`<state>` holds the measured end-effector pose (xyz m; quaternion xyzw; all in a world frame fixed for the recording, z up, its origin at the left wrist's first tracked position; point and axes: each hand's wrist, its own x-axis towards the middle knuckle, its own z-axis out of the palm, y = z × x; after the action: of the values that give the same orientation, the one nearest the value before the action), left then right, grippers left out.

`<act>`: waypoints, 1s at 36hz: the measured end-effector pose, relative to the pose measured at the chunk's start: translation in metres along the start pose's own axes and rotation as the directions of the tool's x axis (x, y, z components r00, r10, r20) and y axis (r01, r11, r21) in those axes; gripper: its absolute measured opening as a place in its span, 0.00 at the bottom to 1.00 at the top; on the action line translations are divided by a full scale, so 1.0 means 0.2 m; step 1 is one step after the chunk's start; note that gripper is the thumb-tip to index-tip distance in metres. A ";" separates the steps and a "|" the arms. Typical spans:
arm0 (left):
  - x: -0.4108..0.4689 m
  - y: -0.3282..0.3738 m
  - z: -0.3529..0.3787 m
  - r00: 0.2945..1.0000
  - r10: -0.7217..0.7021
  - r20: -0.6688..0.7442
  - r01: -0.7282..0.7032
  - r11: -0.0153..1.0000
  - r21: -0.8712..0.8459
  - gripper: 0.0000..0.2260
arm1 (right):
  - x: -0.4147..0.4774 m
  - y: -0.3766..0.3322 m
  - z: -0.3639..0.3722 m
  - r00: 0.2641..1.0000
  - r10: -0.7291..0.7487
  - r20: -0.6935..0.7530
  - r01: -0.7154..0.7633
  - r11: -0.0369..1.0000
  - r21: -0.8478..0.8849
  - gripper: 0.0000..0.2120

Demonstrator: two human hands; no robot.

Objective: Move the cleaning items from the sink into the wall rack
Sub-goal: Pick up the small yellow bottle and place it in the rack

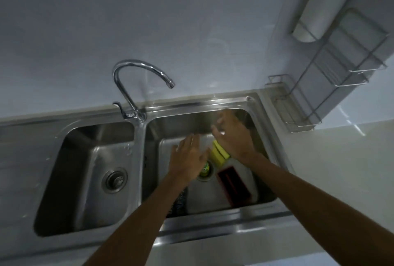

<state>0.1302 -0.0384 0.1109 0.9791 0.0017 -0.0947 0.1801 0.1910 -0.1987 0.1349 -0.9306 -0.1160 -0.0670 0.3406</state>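
Both hands hover over the right basin of the steel double sink [251, 100]. My left hand [188, 157] is spread open above a green-labelled bottle [205, 168] that lies near the drain, mostly hidden under the hand. My right hand [231, 132] is open with fingers apart, just above a yellow sponge [218, 152]. A dark red rectangular item [233, 184] lies in the basin's near right part. A dark scrubber [179, 201] shows under my left forearm. The wire wall rack [332, 74] hangs on the wall at the right.
A chrome tap [136, 78] stands between the two basins. The left basin [89, 172] has only its drain. A white paper roll [324, 3] hangs above the rack. White counter extends to the right of the sink.
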 end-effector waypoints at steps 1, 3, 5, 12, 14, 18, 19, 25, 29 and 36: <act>-0.05 -0.07 0.06 0.999 -0.026 0.023 0.026 1.000 0.003 0.32 | -0.07 0.03 0.10 0.996 0.043 0.080 -0.041 0.999 -0.022 0.19; -0.12 -0.17 0.15 0.997 -0.061 0.048 0.060 0.998 0.017 0.32 | -0.18 0.09 0.28 0.976 0.101 0.193 -0.087 0.993 -0.079 0.21; -0.17 -0.22 0.22 0.995 -0.082 0.062 0.080 0.996 0.027 0.32 | -0.26 0.15 0.42 0.952 0.148 0.269 -0.114 0.984 -0.137 0.22; -0.32 -0.29 0.49 0.996 -0.067 0.052 0.064 0.996 0.061 0.32 | -0.38 0.28 0.76 0.837 0.382 0.391 -0.307 0.921 -0.241 0.36; -0.35 -0.31 0.56 0.996 -0.061 0.066 0.058 0.997 0.051 0.32 | -0.37 0.31 0.82 0.816 0.413 0.404 -0.343 0.909 -0.235 0.38; -0.38 -0.35 0.68 0.981 -0.103 0.163 0.096 0.994 0.052 0.37 | -0.33 0.35 0.92 0.785 0.487 0.384 -0.449 0.873 -0.191 0.40; -0.39 -0.35 0.69 0.978 -0.115 0.172 0.110 0.993 0.040 0.38 | -0.32 0.36 0.94 0.779 0.499 0.380 -0.466 0.866 -0.181 0.40; -0.41 -0.34 0.68 0.970 -0.143 0.198 0.137 0.990 0.042 0.39 | -0.30 0.43 1.04 0.778 0.519 0.353 -0.498 0.853 -0.156 0.23; -0.41 -0.34 0.67 0.965 -0.144 0.220 0.140 0.990 0.037 0.38 | -0.33 0.48 1.05 0.783 0.501 0.369 -0.475 0.864 -0.167 0.18; -0.41 -0.34 0.66 0.961 -0.163 0.223 0.157 0.987 0.046 0.38 | -0.34 0.45 0.97 0.837 0.427 0.341 -0.442 0.896 -0.035 0.21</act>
<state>0.0229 -0.0196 -0.0183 0.9610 0.0588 -0.2199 0.1573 0.1580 -0.1511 -0.0827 -0.9220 0.0395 0.1765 0.3425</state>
